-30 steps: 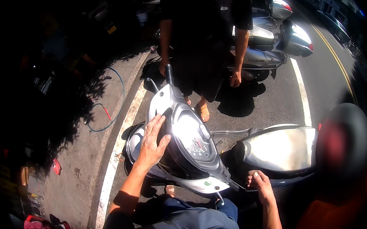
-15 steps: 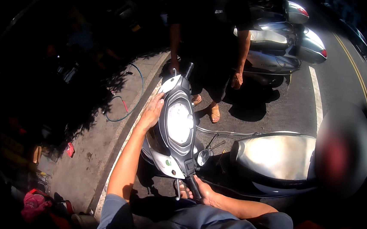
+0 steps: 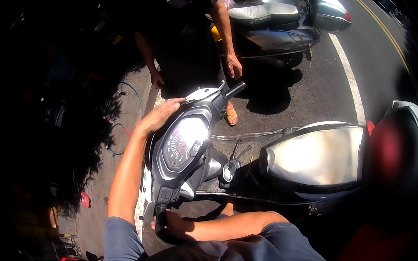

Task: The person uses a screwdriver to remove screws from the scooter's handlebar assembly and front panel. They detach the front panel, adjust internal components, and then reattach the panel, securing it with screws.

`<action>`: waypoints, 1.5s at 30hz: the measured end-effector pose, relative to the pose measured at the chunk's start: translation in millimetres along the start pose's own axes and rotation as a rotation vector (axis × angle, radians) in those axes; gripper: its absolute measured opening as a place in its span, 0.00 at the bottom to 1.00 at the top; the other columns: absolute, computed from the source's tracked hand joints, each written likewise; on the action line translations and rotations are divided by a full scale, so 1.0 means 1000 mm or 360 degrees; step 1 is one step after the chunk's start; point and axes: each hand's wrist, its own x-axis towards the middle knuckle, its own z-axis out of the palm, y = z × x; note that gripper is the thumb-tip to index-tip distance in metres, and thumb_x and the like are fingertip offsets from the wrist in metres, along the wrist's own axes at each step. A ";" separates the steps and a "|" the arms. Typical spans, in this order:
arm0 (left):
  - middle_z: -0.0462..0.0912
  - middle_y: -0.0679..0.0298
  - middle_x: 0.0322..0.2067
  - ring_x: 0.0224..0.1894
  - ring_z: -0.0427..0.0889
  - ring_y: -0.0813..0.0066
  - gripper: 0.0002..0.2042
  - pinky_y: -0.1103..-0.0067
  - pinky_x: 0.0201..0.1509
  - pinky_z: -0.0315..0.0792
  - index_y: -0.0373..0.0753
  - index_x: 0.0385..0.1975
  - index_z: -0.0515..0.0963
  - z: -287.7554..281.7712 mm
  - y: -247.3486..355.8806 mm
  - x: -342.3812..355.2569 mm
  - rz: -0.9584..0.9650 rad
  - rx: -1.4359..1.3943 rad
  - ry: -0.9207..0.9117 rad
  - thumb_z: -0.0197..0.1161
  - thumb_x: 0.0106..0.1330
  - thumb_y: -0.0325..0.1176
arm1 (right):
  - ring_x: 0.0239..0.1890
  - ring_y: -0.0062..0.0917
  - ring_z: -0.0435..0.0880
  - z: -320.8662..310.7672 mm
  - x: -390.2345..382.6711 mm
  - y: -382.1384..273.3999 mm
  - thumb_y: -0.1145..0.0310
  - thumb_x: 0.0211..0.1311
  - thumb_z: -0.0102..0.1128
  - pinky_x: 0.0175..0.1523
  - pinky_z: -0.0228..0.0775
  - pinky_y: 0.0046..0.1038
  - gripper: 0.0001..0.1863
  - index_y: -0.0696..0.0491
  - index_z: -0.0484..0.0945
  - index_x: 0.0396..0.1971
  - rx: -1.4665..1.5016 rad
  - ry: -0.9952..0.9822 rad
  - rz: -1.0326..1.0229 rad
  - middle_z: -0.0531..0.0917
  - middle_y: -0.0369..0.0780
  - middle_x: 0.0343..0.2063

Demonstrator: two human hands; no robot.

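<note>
A scooter's handlebar cover [image 3: 201, 111], grey and silver with a round speedometer [image 3: 184, 143], lies in front of me. My left hand [image 3: 163, 114] rests on the front edge of the cover, fingers stretched out flat. My right hand [image 3: 176, 224], in shadow, is wrapped round the near handlebar grip [image 3: 161, 219]. The far grip [image 3: 235, 89] sticks out with no hand on it. To the right stretches the scooter's pale, glaring seat [image 3: 315, 156]. A small round mirror-like part [image 3: 229, 170] with thin stalks stands between the handlebar and the seat.
Another person [image 3: 177, 39] in dark clothes stands just beyond the handlebar, hands hanging down. Parked scooters [image 3: 270, 35] line the far side. Road with a white line [image 3: 348, 75] runs on the right. A hose [image 3: 132, 91] and a red item [image 3: 85, 200] lie on the left pavement [image 3: 109, 181].
The handlebar has turned, its near grip swinging left and its far grip right. My right hand has moved left with the grip. The speedometer's dial now shows. The other person appears farther left.
</note>
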 end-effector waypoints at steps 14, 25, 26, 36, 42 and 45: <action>0.72 0.50 0.65 0.69 0.69 0.59 0.21 0.71 0.72 0.61 0.33 0.60 0.76 -0.007 0.016 -0.003 0.0230 0.0209 0.0039 0.54 0.76 0.42 | 0.42 0.28 0.84 0.000 -0.076 -0.249 0.55 0.76 0.53 0.49 0.73 0.32 0.19 0.58 0.80 0.46 -0.2421 -0.0794 -0.0191 0.86 0.43 0.36; 0.69 0.51 0.67 0.70 0.67 0.59 0.21 0.71 0.72 0.61 0.34 0.62 0.75 0.003 0.036 0.000 0.0035 0.0207 0.0141 0.55 0.75 0.41 | 0.47 0.33 0.84 -0.020 -0.001 -0.476 0.59 0.69 0.59 0.54 0.73 0.33 0.17 0.57 0.81 0.46 -0.2574 0.0581 -0.1604 0.84 0.45 0.41; 0.69 0.52 0.67 0.70 0.67 0.60 0.22 0.72 0.72 0.60 0.35 0.62 0.75 0.005 0.036 -0.004 0.0003 0.0207 0.0152 0.55 0.75 0.41 | 0.47 0.33 0.84 -0.017 0.000 -0.476 0.59 0.68 0.58 0.54 0.73 0.33 0.17 0.57 0.81 0.45 -0.2633 0.0579 -0.1574 0.85 0.45 0.41; 0.65 0.52 0.70 0.74 0.59 0.61 0.37 0.69 0.78 0.49 0.32 0.71 0.61 0.045 -0.040 -0.185 -0.0314 -0.0523 0.0607 0.51 0.73 0.56 | 0.48 0.37 0.84 -0.018 0.004 -0.502 0.47 0.73 0.54 0.55 0.73 0.36 0.27 0.58 0.80 0.52 -0.3020 0.0470 -0.1162 0.85 0.47 0.46; 0.65 0.52 0.70 0.74 0.59 0.61 0.37 0.69 0.78 0.49 0.32 0.71 0.61 0.089 -0.071 -0.280 -0.0840 -0.1263 0.0896 0.52 0.72 0.56 | 0.52 0.27 0.80 -0.011 -0.008 -0.518 0.51 0.70 0.60 0.58 0.72 0.32 0.23 0.55 0.79 0.52 -0.2796 0.0302 -0.0896 0.84 0.40 0.44; 0.65 0.51 0.70 0.74 0.59 0.61 0.37 0.69 0.78 0.49 0.32 0.71 0.61 0.093 -0.082 -0.290 -0.0927 -0.1386 0.0939 0.53 0.72 0.56 | 0.45 0.22 0.80 -0.004 -0.013 -0.527 0.51 0.68 0.61 0.50 0.74 0.28 0.19 0.51 0.81 0.46 -0.2894 0.0246 -0.0729 0.83 0.37 0.38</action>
